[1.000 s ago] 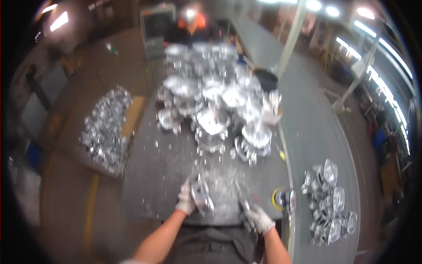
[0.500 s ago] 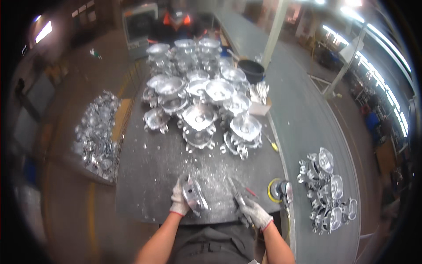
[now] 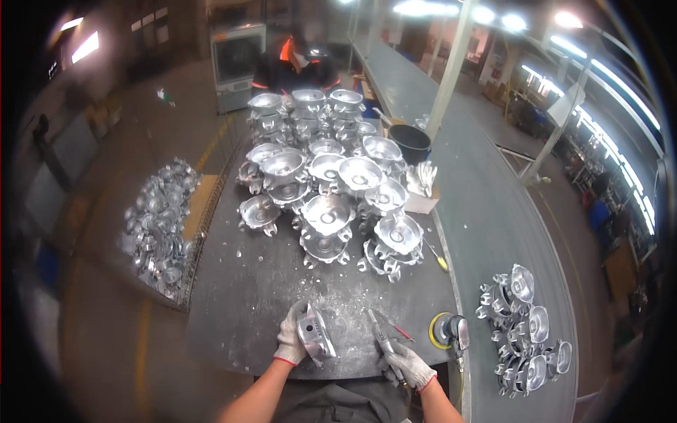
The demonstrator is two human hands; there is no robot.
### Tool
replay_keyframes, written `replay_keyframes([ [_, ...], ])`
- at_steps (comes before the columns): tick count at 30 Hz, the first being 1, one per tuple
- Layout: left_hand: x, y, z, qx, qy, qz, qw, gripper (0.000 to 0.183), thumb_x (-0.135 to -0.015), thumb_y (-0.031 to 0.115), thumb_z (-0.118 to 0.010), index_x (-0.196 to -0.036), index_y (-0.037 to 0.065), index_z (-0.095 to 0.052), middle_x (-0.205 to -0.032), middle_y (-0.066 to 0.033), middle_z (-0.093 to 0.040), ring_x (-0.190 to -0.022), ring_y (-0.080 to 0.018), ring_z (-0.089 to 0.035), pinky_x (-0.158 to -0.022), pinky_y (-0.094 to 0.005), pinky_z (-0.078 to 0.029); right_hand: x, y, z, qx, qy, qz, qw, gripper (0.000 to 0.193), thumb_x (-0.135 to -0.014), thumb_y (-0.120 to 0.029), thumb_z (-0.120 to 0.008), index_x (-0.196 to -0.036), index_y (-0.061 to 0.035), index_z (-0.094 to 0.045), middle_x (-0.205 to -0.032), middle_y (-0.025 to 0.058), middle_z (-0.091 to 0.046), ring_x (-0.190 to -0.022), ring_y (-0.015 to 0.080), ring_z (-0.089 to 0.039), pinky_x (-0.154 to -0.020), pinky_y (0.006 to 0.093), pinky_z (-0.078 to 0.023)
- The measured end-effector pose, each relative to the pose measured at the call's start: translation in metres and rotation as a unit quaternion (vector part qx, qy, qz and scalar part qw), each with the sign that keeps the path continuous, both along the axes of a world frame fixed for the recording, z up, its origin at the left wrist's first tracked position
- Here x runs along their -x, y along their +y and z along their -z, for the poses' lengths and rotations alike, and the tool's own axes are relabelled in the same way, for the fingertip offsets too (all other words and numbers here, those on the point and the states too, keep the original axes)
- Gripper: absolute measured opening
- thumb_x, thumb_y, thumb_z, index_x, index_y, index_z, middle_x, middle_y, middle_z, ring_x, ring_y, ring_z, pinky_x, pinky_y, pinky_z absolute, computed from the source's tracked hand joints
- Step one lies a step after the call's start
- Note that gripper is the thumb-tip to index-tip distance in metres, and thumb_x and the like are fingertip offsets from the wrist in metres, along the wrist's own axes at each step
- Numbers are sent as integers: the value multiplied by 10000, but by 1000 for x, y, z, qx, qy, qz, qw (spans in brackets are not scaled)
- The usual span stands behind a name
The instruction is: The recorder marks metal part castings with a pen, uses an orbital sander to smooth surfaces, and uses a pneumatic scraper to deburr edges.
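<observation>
In my left hand (image 3: 290, 335), gloved in white knit, I grip a shiny cast metal housing (image 3: 314, 333) by its left side. It is tipped on edge above the near part of the table, with a dark round hole facing me. My right hand (image 3: 409, 364), gloved the same way, is closed around a slim grey metal tool (image 3: 381, 340) whose narrow tip points away from me. Its exact kind is hard to make out. Close beside its tip, a thin red-handled tool (image 3: 400, 331) lies on the table.
Stacked metal castings (image 3: 328, 211) fill the far half of the dark table (image 3: 233, 310). A sander with a yellow-rimmed pad (image 3: 444, 330) sits at the right edge. More castings (image 3: 537, 324) stand on the grey conveyor (image 3: 486, 233); a wire bin (image 3: 159, 233) is left. Another person (image 3: 293, 63) is beyond.
The view has tilted up, so the table and stacks appear lower. The housing in my left hand has turned slightly, showing more of its holed side. My right hand keeps its tool.
</observation>
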State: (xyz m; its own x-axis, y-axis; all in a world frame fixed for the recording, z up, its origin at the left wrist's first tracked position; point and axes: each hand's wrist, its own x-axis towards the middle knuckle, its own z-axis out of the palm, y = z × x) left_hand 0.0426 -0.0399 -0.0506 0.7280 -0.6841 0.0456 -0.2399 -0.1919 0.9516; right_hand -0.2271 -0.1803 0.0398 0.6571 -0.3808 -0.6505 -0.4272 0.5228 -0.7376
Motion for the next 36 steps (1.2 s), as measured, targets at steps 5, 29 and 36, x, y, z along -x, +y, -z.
replay_keyframes([
  [5, -2, 4, -21, -36, -70, 15, 997, 835, -655, 148, -857, -1389, 66, -465, -1189, -148, -666, -1068, -322, -671, -918, -415, -561, -9, -9, -9, 37, -13, 8, 999, 378, -911, -209, -620, -1232, -22, -556, -777, 35, -587, -539, 116, -534, -445, 270, -427],
  [29, -33, 23, -51, -86, -168, 43, 981, 381, -841, -78, -552, -1175, 71, -656, -1126, -172, -640, -1081, -342, -648, -931, -384, -524, 2, 52, -37, 332, 205, -137, 910, 757, -802, -460, -761, -1387, -51, -511, -1232, 283, -629, -1203, 422, -595, -1007, 439, -483],
  [36, -12, 6, -61, -56, -38, 22, 997, 455, -881, -148, -455, -1282, 22, -588, -1256, -150, -663, -1201, -243, -607, -1041, -323, -464, 21, 61, -28, 483, 134, -19, 865, 649, -852, -403, -757, -1313, -4, -533, -1113, 287, -669, -1081, 459, -637, -891, 449, -520],
])
